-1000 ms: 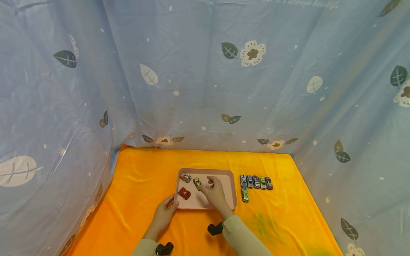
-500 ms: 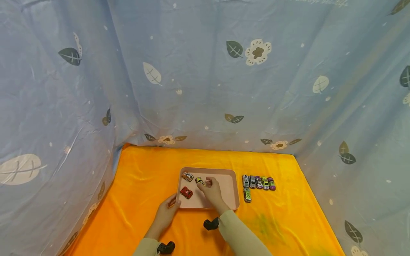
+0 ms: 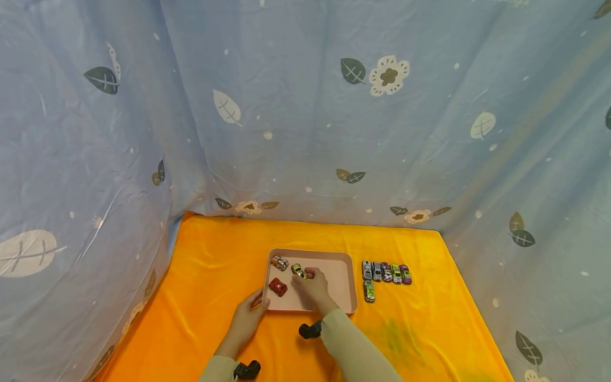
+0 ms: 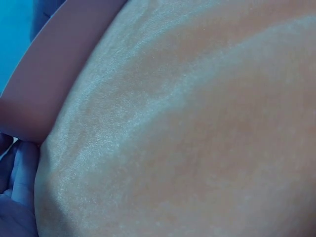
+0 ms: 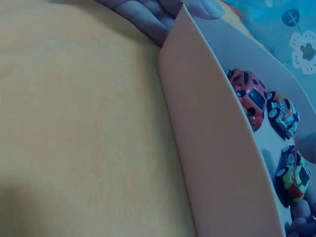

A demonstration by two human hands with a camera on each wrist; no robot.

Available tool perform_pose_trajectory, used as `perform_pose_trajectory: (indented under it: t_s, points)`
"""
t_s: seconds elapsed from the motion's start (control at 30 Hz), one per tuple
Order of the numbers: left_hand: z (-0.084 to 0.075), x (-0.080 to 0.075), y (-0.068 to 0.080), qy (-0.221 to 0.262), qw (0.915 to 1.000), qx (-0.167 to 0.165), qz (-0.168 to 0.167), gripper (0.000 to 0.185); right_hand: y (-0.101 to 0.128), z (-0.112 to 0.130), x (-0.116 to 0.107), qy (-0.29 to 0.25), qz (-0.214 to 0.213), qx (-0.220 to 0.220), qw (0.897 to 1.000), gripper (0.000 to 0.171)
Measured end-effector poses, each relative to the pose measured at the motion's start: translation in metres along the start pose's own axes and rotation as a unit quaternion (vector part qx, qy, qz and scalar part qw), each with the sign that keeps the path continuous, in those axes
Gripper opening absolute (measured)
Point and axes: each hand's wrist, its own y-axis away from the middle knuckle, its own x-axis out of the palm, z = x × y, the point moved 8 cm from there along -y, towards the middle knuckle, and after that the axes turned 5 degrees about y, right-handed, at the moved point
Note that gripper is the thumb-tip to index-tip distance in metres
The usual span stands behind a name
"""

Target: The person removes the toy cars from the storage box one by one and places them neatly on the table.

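A shallow pink tray (image 3: 334, 256) lies on the orange cloth. My left hand (image 3: 249, 315) grips its near left corner, thumb over the rim and fingers along the outer wall, as the right wrist view shows. Inside the tray, my right hand (image 3: 312, 287) pinches a yellow toy car (image 3: 298, 271) between thumb and fingers. To its left are a red toy car (image 3: 278, 287) with black spots and an orange-and-white toy car (image 3: 279, 262). In the right wrist view the yellow toy car (image 5: 295, 175) sits at the fingertips, with most of that hand out of frame.
Right of the tray, several toy cars (image 3: 386, 272) stand side by side in a row. A green toy car (image 3: 369, 291) sits just in front of the row's left end. Blue patterned curtains (image 3: 305, 132) enclose the orange cloth (image 3: 219, 249) at the back and sides.
My right hand has closed its fingers at the yellow toy car, which has shifted and turned slightly. The left hand keeps its grip on the tray corner. The head view has shifted slightly.
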Motion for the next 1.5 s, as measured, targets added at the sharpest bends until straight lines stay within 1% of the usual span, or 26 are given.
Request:
perform_pose_trajectory:
  t_s: [0.1,0.17,0.3,0.5,0.6,0.73,0.9,1.03,1.1,1.23,1.33,1.5]
  points:
    - [-0.002,0.002,0.000,0.000,1.0000,0.002,0.002,0.053,0.001,0.003,-0.004,0.020,-0.029,0.007,0.999,0.046]
    - [0.006,0.003,-0.004,0.003,1.0000,0.006,-0.001,0.052,0.002,0.004,-0.006,0.035,-0.041,0.011,0.998,0.044]
    - [0.008,0.005,-0.006,-0.003,0.9999,0.014,-0.003,0.052,0.004,0.007,-0.010,0.051,-0.053,0.022,0.997,0.041]
    - [0.007,0.008,-0.006,-0.011,0.9997,0.021,-0.001,0.052,0.006,0.009,-0.014,0.054,-0.055,0.035,0.996,0.037]
    - [0.006,0.009,-0.006,-0.003,0.9999,0.016,0.002,0.053,0.006,0.009,-0.015,0.060,-0.059,0.034,0.996,0.034]
    - [0.003,0.011,-0.005,0.010,0.9997,0.018,0.010,0.054,0.006,0.008,-0.017,0.065,-0.066,0.034,0.995,0.032]
    - [-0.001,0.013,-0.005,0.021,0.9992,0.031,0.013,0.052,0.005,0.007,-0.019,0.062,-0.071,0.029,0.995,0.030]
    - [-0.001,0.012,-0.006,0.013,0.9995,0.029,0.005,0.049,0.004,0.006,-0.018,0.038,-0.053,0.023,0.998,0.031]
    - [0.001,0.011,-0.006,0.009,0.9998,0.020,0.000,0.048,0.005,0.005,-0.017,0.024,-0.037,0.021,0.999,0.032]
    - [0.005,0.007,-0.004,0.001,0.9999,0.010,-0.006,0.049,0.008,0.008,-0.022,0.027,-0.020,0.005,0.999,0.034]
    - [0.007,0.004,-0.003,-0.003,0.9999,0.006,-0.008,0.051,0.010,0.014,-0.033,0.049,-0.028,-0.023,0.998,0.034]
    - [0.008,0.000,-0.002,-0.008,0.9999,0.008,-0.011,0.052,0.015,0.027,-0.055,0.064,-0.044,-0.075,0.994,0.027]
